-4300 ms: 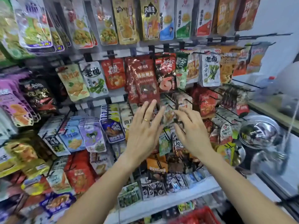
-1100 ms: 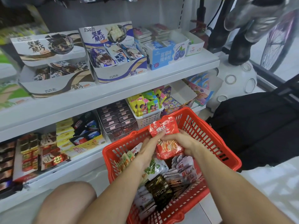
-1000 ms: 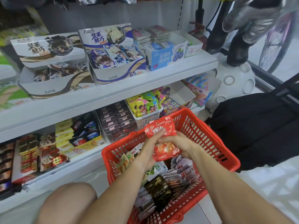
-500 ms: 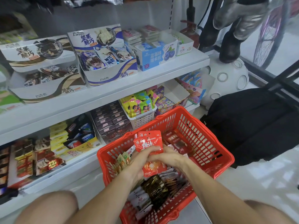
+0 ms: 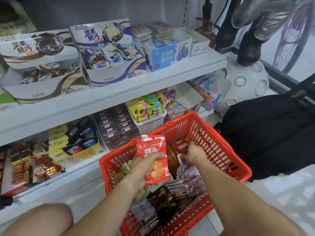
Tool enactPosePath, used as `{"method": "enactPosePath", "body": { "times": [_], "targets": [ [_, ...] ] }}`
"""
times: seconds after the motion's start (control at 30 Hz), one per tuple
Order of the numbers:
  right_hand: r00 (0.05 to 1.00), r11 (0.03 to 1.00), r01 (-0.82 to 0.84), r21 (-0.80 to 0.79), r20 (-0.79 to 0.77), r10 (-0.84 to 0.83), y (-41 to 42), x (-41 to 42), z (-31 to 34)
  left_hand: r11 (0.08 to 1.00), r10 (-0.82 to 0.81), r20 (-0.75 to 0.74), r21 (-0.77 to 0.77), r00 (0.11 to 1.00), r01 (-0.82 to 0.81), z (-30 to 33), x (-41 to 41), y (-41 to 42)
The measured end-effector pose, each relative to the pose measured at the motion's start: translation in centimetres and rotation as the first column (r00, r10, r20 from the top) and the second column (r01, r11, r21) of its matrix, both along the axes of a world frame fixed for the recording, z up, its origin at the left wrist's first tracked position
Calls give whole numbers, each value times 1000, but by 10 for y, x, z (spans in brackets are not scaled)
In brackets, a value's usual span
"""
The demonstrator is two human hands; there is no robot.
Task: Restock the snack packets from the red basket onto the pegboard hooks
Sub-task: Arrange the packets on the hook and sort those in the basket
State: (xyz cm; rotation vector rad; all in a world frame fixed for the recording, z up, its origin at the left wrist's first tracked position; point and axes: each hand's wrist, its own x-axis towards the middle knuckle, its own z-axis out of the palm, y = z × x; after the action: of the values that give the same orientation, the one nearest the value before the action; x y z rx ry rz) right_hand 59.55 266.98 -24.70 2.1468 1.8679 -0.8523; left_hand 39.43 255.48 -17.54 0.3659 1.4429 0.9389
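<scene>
Left hand (image 5: 143, 169) grips a small stack of red snack packets (image 5: 153, 155), held upright over the red basket (image 5: 221, 150). Right hand (image 5: 192, 155), deeper in the basket, closes its fingers on a darker red packet (image 5: 181, 145) (partly hidden). More packets fill the basket, which stands beside the white shelves (image 5: 119, 97).

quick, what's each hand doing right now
Left hand: holding a stack of red-orange snack packets above the red basket.
Right hand: fingers curled round a small dark red packet in the basket.
</scene>
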Motion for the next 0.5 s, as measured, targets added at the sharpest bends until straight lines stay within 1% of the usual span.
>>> {"method": "enactPosePath", "body": {
  "times": [0.07,0.17,0.2,0.27,0.33,0.37,0.4,0.43,0.47,0.5],
  "targets": [
    [999,999,-22,24,39,21,1,5,-6,1000,-4,-2,-4,1000,4,-2,0,-1],
    [998,985,9,173,66,-21,1,10,4,1000,-12,-2,-16,1000,12,-2,1,-1],
    [997,973,38,228,62,-53,2,12,9,1000,-14,-5,-19,1000,14,-2,2,-2],
    [992,947,119,300,0,-124,1,12,23,1000,-16,-14,-25,1000,16,-2,2,-1],
    [978,938,201,283,-108,-177,-1,10,40,999,-13,-23,-31,1000,12,-4,3,1],
    [960,935,249,253,-190,-205,-3,7,48,999,-12,-24,-40,1000,11,-5,4,2],
    [921,927,313,208,-303,-243,-6,3,56,999,-14,-16,-51,1000,14,-5,5,3],
    [857,917,375,134,-428,-288,-10,-3,68,998,-19,-1,-59,1000,19,-4,7,4],
    [770,909,416,33,-545,-333,-17,-10,78,997,-24,9,-66,1000,25,-3,9,5],
    [684,905,419,-77,-629,-370,-26,-16,88,997,-33,19,-66,999,34,0,12,6]
  ]
}}
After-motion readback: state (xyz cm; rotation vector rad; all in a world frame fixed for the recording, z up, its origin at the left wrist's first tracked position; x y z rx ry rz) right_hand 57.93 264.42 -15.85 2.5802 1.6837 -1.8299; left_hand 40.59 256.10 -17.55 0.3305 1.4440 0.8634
